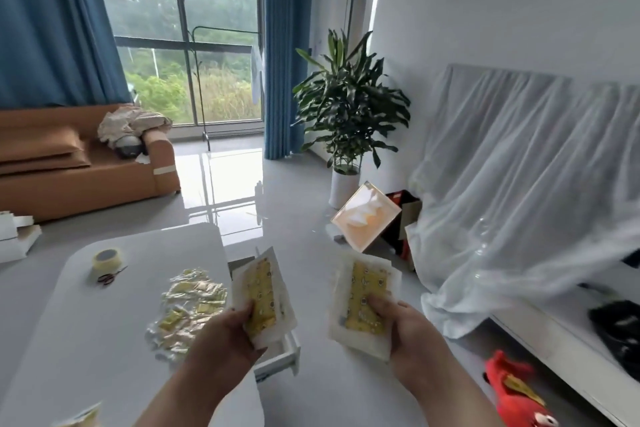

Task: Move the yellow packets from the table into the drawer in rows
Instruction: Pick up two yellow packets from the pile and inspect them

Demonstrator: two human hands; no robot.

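Observation:
My left hand point(228, 333) grips a yellow packet point(262, 291) in a clear white-edged wrapper, held upright over the table's right edge. My right hand point(405, 329) holds a second yellow packet point(367, 298) out over the floor, to the right of the table. A pile of small yellow packets in crinkled clear plastic point(188, 305) lies on the white table point(104, 340). The white drawer point(284, 354) stands pulled out from the table's right side, just below my left hand; its inside is mostly hidden by the packet.
A tape roll point(105, 262) and scissors point(110, 276) lie on the table's far left. A tissue box point(365, 217) and a potted plant point(346, 107) are on the floor beyond. A plastic-draped cabinet point(519, 201) and a red toy point(516, 392) are at the right, an orange sofa point(79, 166) at the left.

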